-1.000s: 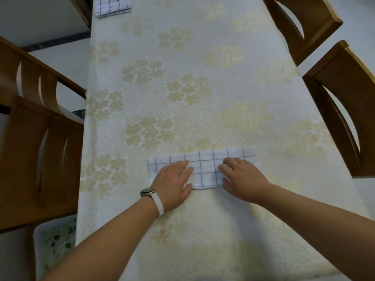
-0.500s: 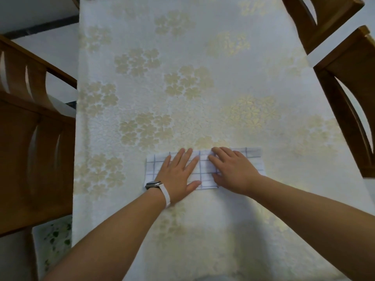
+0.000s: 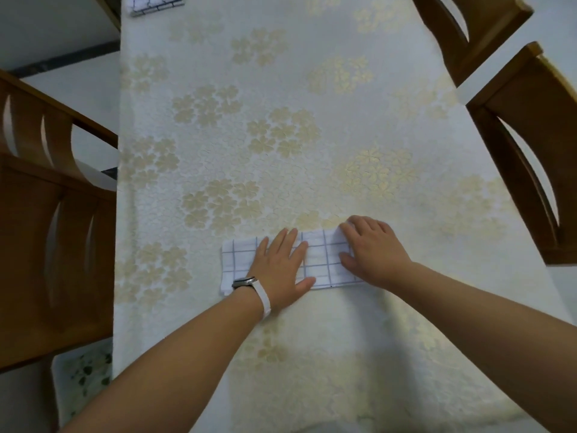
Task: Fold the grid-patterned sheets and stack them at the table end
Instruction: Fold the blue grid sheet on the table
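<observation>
A white sheet with a blue grid (image 3: 321,260) lies folded into a long strip across the near part of the table (image 3: 281,89). My left hand (image 3: 281,265) rests flat on its left-middle, fingers spread, a white-strapped watch on the wrist. My right hand (image 3: 371,251) covers the strip's right end, with fingers curled over the far edge and the thumb on the near side, pinching the cloth. A folded grid sheet (image 3: 156,3) sits at the far left corner of the table, partly cut off by the frame.
The table wears a white cloth with gold flower clusters. A wooden chair (image 3: 46,245) stands along the left side and two more (image 3: 530,151) (image 3: 462,26) on the right. A leaf-patterned cushion (image 3: 84,379) shows at bottom left.
My right hand slid from the strip's middle to its right end and closed on it. My left hand stayed pressed flat. The camera view shifted, bringing the far stack back into sight.
</observation>
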`<state>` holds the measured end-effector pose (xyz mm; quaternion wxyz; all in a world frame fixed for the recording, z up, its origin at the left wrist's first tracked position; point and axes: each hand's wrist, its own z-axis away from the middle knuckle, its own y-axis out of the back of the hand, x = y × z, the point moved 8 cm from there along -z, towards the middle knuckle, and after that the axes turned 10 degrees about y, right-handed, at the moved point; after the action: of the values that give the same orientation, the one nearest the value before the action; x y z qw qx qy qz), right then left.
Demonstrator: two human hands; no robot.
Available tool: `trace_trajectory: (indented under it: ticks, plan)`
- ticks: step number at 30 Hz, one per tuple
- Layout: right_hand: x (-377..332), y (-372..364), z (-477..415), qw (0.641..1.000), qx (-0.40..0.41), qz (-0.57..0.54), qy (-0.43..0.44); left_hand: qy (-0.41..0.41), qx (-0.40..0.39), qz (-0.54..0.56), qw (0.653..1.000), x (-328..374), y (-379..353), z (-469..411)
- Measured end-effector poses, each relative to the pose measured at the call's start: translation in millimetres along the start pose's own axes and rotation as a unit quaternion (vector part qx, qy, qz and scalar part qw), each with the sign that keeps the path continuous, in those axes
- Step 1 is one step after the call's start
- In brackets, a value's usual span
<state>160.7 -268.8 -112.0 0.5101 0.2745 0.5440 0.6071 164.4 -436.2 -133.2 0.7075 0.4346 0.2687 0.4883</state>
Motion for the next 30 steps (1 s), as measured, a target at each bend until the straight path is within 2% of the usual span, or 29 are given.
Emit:
trace_trajectory:
  ticks: [9,15,25,30]
  plan:
    - [60,8,49,0.993,-0.002,-0.058,-0.106,-0.151,0.040,-0.028,0.987,106,61,-59]
    - [73,-4,74,0.983,0.043,-0.119,-0.134,-0.152,-0.004,-0.024,0.988,161,72,-94]
    - [70,-13,89,0.971,0.095,-0.166,-0.142,-0.158,-0.113,-0.072,0.978,195,63,-111]
    - [70,-16,94,0.957,0.106,-0.211,-0.166,-0.177,-0.116,-0.132,0.968,200,72,-105]
